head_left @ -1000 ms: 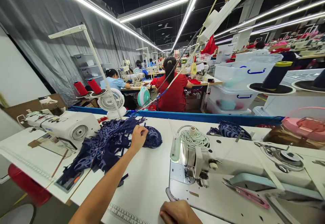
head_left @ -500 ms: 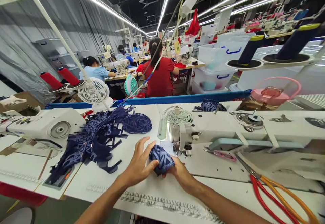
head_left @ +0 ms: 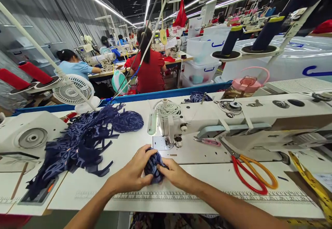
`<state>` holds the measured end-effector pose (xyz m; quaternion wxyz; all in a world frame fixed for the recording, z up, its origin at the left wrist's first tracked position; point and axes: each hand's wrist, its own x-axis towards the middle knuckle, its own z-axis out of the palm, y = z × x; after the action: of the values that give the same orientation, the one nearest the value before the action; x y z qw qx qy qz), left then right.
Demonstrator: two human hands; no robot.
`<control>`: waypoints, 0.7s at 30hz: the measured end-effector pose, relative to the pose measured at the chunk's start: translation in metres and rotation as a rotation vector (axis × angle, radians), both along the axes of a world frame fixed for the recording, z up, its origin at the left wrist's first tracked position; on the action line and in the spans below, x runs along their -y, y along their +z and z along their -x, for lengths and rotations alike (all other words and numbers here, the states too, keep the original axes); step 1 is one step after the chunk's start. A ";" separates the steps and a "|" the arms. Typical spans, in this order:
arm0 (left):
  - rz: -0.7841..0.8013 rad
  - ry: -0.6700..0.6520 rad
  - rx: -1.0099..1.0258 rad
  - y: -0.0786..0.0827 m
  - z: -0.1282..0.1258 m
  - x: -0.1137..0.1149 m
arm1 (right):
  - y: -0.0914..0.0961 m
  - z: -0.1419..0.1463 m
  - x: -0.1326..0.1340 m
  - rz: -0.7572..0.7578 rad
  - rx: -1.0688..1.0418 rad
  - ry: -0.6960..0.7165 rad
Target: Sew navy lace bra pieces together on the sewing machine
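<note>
Both my hands close round a small navy patterned fabric piece (head_left: 153, 165) on the white sewing table (head_left: 181, 191). My left hand (head_left: 132, 173) grips its left side and my right hand (head_left: 176, 175) pinches its right side. Just behind them stands the needle end of a white sewing machine (head_left: 168, 125). A pile of navy patterned fabric strips (head_left: 77, 146) lies to the left, with a rounded navy piece (head_left: 127, 121) at its far end.
Red and orange scissors (head_left: 249, 168) and pink thread snips (head_left: 210, 141) lie right of my hands. A yellow tape measure (head_left: 308, 180) hangs at the right edge. A white fan (head_left: 72, 92) and another machine (head_left: 28, 135) stand left. Other workers (head_left: 147, 66) sew beyond.
My left hand left the pile carrying a navy piece and brought it in front of the needle. My right hand joined it. Both now bunch the piece tighter.
</note>
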<state>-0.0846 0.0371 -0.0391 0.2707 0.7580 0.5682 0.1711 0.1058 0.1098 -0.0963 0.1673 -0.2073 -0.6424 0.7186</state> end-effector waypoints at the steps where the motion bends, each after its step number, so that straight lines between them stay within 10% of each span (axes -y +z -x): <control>1: 0.025 -0.045 0.033 0.006 0.001 -0.002 | -0.001 0.001 0.003 -0.022 0.014 0.016; 5: 0.122 -0.125 0.106 0.014 0.003 -0.015 | 0.007 -0.005 0.010 -0.156 0.051 0.136; 9: 0.226 0.051 0.139 0.000 0.008 -0.028 | 0.012 -0.014 0.006 -0.179 0.169 -0.099; 17: -0.019 0.133 -0.252 -0.010 0.005 -0.082 | 0.003 -0.008 -0.019 -0.575 0.543 -0.270; 21: -0.193 0.229 -0.320 -0.026 -0.021 -0.070 | -0.005 -0.016 -0.019 -1.027 0.525 -0.331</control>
<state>-0.0640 0.1070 -0.0647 0.0821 0.7285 0.6673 0.1316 0.1223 0.1284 -0.1011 0.1917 -0.3679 -0.8864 0.2055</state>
